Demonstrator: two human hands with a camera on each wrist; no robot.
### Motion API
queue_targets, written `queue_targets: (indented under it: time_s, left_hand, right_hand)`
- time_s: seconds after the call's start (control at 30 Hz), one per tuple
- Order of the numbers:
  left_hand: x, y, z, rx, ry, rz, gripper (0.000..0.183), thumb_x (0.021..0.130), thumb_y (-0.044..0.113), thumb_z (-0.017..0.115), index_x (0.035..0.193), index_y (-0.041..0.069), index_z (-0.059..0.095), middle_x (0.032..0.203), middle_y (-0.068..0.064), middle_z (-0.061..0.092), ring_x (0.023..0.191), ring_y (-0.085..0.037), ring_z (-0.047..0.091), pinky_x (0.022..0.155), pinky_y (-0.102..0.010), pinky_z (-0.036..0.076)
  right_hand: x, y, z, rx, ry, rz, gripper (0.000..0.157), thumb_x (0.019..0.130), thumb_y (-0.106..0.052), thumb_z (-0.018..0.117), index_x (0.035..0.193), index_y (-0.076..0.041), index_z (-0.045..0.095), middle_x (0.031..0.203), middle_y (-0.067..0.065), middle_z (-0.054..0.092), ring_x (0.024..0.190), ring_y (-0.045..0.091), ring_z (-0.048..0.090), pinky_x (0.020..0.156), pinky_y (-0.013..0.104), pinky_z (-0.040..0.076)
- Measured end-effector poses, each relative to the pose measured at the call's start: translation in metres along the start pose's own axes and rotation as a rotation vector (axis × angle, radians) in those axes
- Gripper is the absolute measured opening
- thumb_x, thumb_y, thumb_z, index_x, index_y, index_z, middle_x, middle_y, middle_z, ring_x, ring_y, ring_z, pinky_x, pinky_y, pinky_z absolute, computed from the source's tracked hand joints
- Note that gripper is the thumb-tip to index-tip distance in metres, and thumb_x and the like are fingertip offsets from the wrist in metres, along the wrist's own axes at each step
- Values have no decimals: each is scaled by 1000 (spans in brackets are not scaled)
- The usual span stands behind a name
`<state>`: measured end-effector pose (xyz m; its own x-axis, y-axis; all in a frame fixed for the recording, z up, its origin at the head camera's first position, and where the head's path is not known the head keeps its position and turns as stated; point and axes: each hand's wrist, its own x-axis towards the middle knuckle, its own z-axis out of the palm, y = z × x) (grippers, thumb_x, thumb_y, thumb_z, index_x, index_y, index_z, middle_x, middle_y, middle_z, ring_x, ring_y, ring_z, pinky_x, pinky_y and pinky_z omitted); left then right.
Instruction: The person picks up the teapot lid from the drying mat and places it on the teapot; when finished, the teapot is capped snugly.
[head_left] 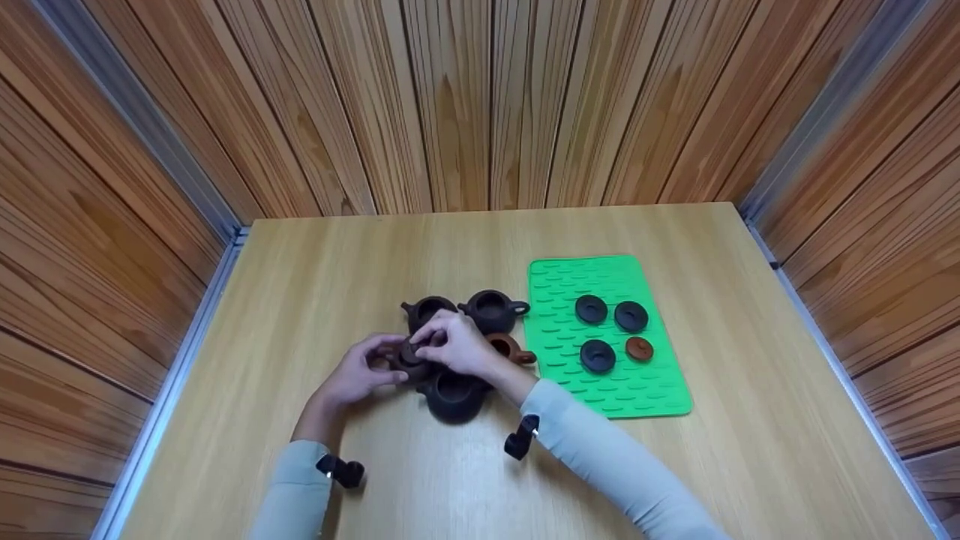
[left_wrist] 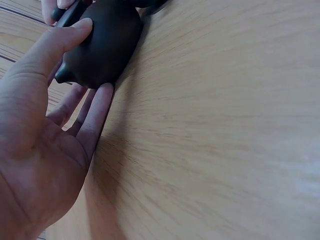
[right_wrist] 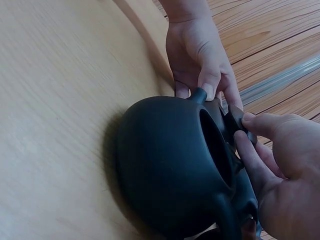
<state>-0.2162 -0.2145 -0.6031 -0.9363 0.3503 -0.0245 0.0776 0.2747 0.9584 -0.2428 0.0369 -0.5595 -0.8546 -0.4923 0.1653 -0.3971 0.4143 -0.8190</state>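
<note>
The right hand (head_left: 459, 346) covers part of the leftmost teapot (head_left: 412, 370) and of the red-brown teapot (head_left: 517, 354), so the latter's spout side is hard to see. Whether the lid (head_left: 409, 350) sits fully in the leftmost teapot's mouth cannot be told. The left wrist view cuts that pot off at the top edge.

The left hand (head_left: 364, 375) holds the leftmost teapot on the tabletop (head_left: 405, 472), thumb on one side and fingers on the other, spread only as wide as the pot. The right hand is drawn narrow, pinching the lid over it.

The left wrist view shows the pot's short spout beside the thumb. In the right wrist view the front teapot (right_wrist: 160, 155) looms nearest, its mouth uncovered, hiding most of the held pot. Only the head view shows the green mat (head_left: 555, 394), with three black lids (head_left: 598, 357) and a reddish lid (head_left: 639, 349), and the whole cluster including two back teapots (head_left: 491, 324).
</note>
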Motion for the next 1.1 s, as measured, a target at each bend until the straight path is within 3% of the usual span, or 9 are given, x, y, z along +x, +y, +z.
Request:
queue_targets:
  time_s: [0.37, 0.6, 0.83, 1.1]
  left_hand:
    - [1, 2, 0, -11, 6, -7, 62, 93, -1, 88, 151, -5, 63, 143, -28, 72, 122, -11, 69, 107, -20, 51]
    - [1, 3, -1, 11, 6, -28, 62, 94, 1, 88, 151, -4, 64, 146, -28, 69, 124, -15, 68, 106, -21, 51]
    - [1, 2, -3, 26, -5, -31, 61, 95, 2, 88, 152, -1, 65, 150, -27, 68, 134, -28, 66, 110, -24, 50]
    - [1, 1, -2, 32, -14, -22, 60, 95, 3, 88, 151, -1, 65, 150, -27, 68, 136, -31, 66, 111, -24, 50]
  right_hand:
    - [2, -3, 0, -18, -8, -5, 17, 95, -9, 89, 112, -9, 89, 112, 14, 78, 103, 21, 71, 93, 25, 57]
    - [3, -5, 2, -20, -24, 1, 16, 95, -9, 89, 111, -9, 89, 111, 13, 77, 99, 15, 69, 89, 22, 55]
    - [3, -6, 4, -56, -40, 20, 15, 94, -11, 90, 109, -11, 89, 109, 12, 77, 97, 17, 72, 87, 21, 53]
    - [3, -7, 3, -92, -70, 57, 18, 95, -10, 89, 113, -12, 90, 112, 10, 75, 106, 22, 75, 95, 27, 57]
